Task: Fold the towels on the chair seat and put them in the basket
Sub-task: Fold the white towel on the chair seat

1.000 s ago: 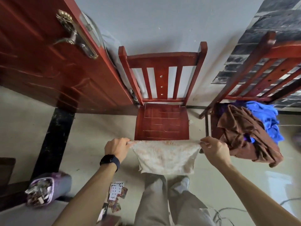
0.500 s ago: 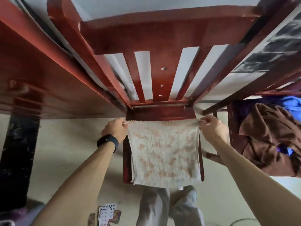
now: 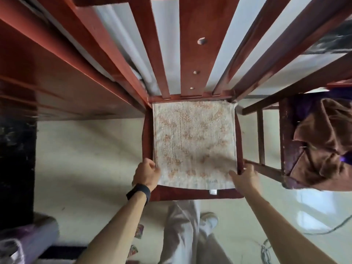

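**Holding the towel's near corners on the chair seat**

I am looking almost straight down through the head camera. The cream towel (image 3: 194,141) with its faded orange pattern lies spread flat on the red chair seat (image 3: 200,194). It covers nearly all of the seat. Its far edge sits against the foot of the backrest slats, and its near edge stops just short of the seat's near rim. A small white tag (image 3: 213,191) hangs off that near edge.

Both hands are at the near end, one on each corner, with the whole cloth stretching away from them. The left hand (image 3: 147,173) is at the near left corner, fingers curled in and gripping the towel's edge. A black wristband (image 3: 139,191) sits on that wrist. The right hand (image 3: 244,175) is at the near right corner. Its thumb rests on top of the cloth and the other fingers drop past the right side of the seat. I cannot tell whether they pinch the cloth from below.

On the right, well apart from the hands, a brown towel (image 3: 323,145) lies crumpled on a second chair (image 3: 285,141).
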`<state>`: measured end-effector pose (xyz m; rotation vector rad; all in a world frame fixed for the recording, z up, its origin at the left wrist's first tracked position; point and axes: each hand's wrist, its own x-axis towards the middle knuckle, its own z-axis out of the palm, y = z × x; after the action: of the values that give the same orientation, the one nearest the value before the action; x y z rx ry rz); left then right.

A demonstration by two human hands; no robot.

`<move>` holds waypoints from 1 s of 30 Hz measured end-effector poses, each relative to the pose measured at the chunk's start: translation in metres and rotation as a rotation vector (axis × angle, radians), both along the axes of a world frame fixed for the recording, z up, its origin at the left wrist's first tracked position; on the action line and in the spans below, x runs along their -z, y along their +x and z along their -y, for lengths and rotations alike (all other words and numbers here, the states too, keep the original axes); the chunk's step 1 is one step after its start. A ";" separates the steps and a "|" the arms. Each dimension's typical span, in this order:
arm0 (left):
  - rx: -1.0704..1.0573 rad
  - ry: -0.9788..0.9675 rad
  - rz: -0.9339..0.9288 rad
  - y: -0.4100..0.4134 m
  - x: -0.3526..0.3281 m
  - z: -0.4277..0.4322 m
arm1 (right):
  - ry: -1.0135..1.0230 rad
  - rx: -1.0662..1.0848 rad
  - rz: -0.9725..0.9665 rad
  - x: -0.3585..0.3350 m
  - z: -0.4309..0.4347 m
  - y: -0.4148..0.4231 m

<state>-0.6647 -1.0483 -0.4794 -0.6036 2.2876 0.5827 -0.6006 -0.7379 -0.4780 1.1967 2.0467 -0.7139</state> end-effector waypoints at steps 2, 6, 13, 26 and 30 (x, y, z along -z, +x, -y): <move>0.010 -0.031 0.051 0.030 0.007 -0.002 | 0.008 0.026 0.025 0.010 0.004 0.032; 0.009 -0.096 0.033 0.051 0.016 -0.008 | -0.024 0.079 -0.078 0.022 0.004 0.052; -0.203 0.075 -0.025 0.048 0.016 -0.002 | 0.000 0.078 -0.120 0.019 -0.003 0.046; -0.430 0.332 -0.130 0.045 -0.001 0.034 | -0.137 0.329 -0.396 -0.016 0.015 0.057; -0.342 0.215 -0.117 0.057 0.027 0.024 | -0.092 0.321 -0.376 0.014 0.019 0.062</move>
<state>-0.6073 -1.0719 -0.5061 -0.8807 2.2016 1.0374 -0.5381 -0.7565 -0.4923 1.4399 2.1061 -1.2548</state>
